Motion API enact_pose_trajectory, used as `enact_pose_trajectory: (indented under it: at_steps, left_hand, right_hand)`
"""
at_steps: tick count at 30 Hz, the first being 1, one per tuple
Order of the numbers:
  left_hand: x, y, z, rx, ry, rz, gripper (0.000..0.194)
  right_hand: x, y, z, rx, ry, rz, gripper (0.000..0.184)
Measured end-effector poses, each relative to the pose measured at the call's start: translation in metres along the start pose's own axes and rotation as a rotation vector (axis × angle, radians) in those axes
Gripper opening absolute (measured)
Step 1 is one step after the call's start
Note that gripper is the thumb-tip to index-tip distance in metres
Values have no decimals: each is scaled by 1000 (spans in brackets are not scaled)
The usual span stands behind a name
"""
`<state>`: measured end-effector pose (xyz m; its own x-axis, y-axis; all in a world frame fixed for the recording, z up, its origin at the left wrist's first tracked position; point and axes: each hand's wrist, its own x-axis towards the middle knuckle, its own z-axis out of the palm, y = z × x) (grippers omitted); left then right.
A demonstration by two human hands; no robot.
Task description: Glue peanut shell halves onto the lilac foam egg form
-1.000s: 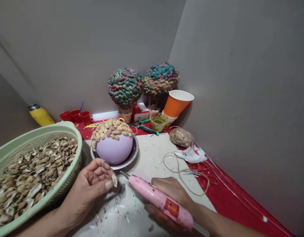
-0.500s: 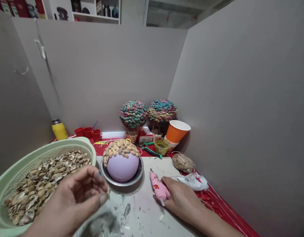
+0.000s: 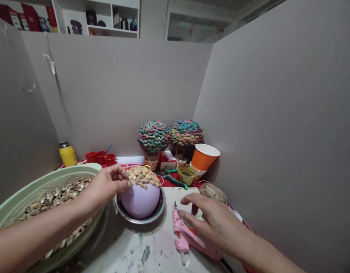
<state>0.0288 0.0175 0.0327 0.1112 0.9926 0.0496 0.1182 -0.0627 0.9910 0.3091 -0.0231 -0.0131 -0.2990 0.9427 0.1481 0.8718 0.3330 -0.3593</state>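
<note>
A lilac ball, its upper part covered with peanut shells, rests in a metal bowl. At the ball's upper left, my left hand is closed in a pinch on a peanut shell, mostly hidden by the fingertips, and touches the shell-covered edge. A pink glue gun lies on the board with a clear glue stick poking from its rear. Just above it my right hand is open, thumb and fingers apart, holding nothing.
To the left stands a green basket of peanut shells. Behind are two colourful ball trees, red cups, a yellow bottle, pliers, an orange paper cup and twine. Grey partitions enclose the table.
My left hand has moved forward from beside the basket to the ball. My right hand has let go of the glue gun, which now lies on the board, and its fingers have opened.
</note>
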Motion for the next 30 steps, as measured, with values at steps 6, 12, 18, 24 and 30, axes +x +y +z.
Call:
enact_pose_trajectory:
  at_steps: [6,12,18,24,30]
  left_hand:
    - [4,-1,6,55,10,15,21]
    - [10,-3,12,106,44,53,18]
    - [14,-4,17,133,48,92,20]
    - [12,-5,17,185,39,122,14]
    - [9,-14,11,191,44,121,10]
  right_hand:
    - [33,-26,10,162,184,-207,15]
    - [78,-38,24,314,459,-412,19]
    - [95,-45,41,380,377,-506,29]
    - [92,-46,47,420,373,-497,29]
    - [91,-42,51,421,392,-507,29]
